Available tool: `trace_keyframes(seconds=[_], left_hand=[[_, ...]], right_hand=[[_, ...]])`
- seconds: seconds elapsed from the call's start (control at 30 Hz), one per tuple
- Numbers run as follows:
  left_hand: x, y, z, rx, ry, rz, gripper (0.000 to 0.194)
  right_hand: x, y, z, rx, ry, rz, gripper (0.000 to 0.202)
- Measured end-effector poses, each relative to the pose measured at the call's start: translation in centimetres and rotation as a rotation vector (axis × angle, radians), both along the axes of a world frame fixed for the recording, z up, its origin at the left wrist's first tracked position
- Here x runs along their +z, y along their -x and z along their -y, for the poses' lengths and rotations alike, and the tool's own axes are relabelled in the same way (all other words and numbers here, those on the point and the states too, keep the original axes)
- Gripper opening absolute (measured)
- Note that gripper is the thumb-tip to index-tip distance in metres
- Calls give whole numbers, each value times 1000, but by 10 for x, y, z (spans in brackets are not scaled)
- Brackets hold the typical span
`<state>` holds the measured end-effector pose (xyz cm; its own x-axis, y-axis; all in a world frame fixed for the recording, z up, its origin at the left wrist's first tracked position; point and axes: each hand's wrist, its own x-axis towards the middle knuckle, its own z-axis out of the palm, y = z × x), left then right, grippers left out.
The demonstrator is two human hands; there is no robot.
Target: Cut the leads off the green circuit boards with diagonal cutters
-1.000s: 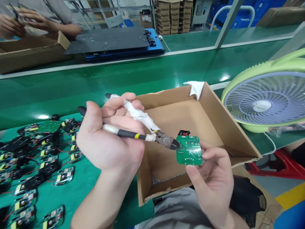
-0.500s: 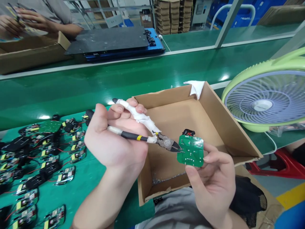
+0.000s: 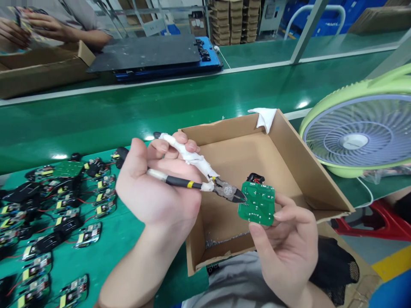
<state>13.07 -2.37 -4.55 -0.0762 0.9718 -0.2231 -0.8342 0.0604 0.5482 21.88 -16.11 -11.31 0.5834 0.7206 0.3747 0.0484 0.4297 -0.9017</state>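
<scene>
My left hand point(image 3: 163, 184) holds a pair of cutting pliers point(image 3: 226, 190), palm turned up and fingers round the handles, which are wrapped in white tape. The jaws reach the left part of a green circuit board point(image 3: 257, 203), at the soldered side facing me. That board is pinched at its lower right edge between the thumb and fingers of my right hand point(image 3: 285, 244). A black part with a bit of red wire point(image 3: 256, 178) shows behind its top edge. Both hands are over an open cardboard box point(image 3: 237, 149) with small cut-off bits along its near inner edge.
Many wired circuit boards point(image 3: 88, 235) lie on the green table at left. A green fan point(image 3: 353, 141) stands at right, a red stool point(image 3: 382, 222) below it. Across the bench, a person's hands point(image 3: 41, 25) work above another cardboard box point(image 3: 45, 70).
The pliers' tips have shifted slightly right and up across the board. My right hand keeps the board almost where it was.
</scene>
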Motion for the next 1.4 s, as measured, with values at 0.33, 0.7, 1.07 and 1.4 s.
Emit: trace_keyframes(seconds=[0.33, 0.7, 1.07, 1.4], left_hand=[[-3, 3, -7, -24, -71, 37, 44], [5, 8, -6, -1, -137, -33, 43], [8, 10, -5, 72, -194, -39, 39], [10, 6, -1, 95, -157, -64, 31]], right_hand=[[-2, 9, 0, -16, -83, 106, 49], [4, 14, 0, 87, -12, -78, 48], [5, -6, -2, 158, 61, -184, 25], [3, -14, -4, 260, 87, -285, 19]])
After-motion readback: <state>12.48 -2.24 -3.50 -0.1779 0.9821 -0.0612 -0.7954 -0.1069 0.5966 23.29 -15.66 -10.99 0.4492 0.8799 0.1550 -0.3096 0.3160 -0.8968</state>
